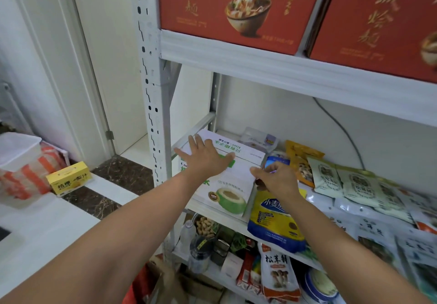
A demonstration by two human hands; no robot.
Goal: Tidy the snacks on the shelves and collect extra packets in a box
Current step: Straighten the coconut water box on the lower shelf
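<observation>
Box of coconut water (227, 185) lies on the shelf (208, 211), snack packets (354, 185) beside it. Left hand (205, 159) rests on it, grip spread flat; right hand (276, 180) is at its edge, and I cannot tell its grip.

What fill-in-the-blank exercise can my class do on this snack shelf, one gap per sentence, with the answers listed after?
1. The left hand lies flat on the white cardboard carton, which shows a green ____.
2. Two red cardboard noodle boxes stand on the white metal shelf ____ that carton.
3. The small yellow box sits far over on the carton's ____ side.
4. The blue and yellow plastic bag lies at the carton's ____ side.
Missing words: coconut; above; left; right.
</observation>
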